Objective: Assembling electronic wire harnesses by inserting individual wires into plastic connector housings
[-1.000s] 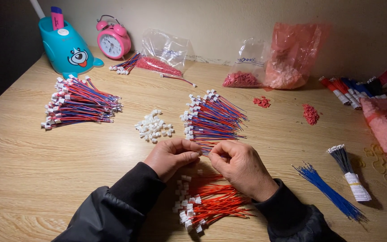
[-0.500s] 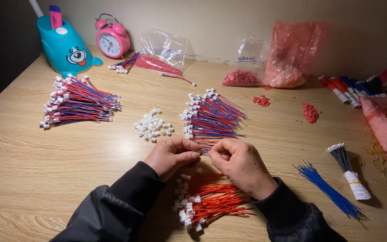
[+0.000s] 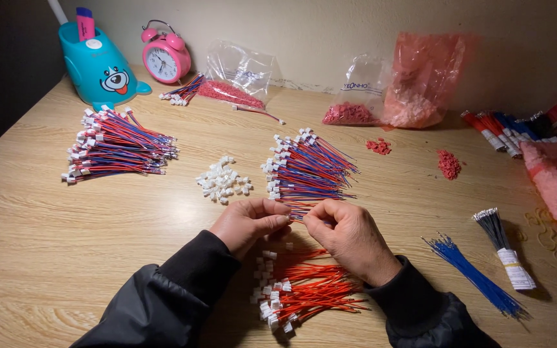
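Note:
My left hand and my right hand meet at the table's middle, fingertips pinched together on a small white connector and a thin wire that I can barely see between them. Just beyond the fingertips lies a fan of red-and-blue wires with white connectors. Under my wrists sits a bundle of red wires with white connectors. A small heap of loose white connectors is left of the fan.
Another red-and-blue wire pile lies far left. At the back stand a teal pen holder, a pink alarm clock and plastic bags of red parts. Blue wires and a black wire bundle lie right.
Both hands stay pinched together at the same spot; only the fingers shift slightly.

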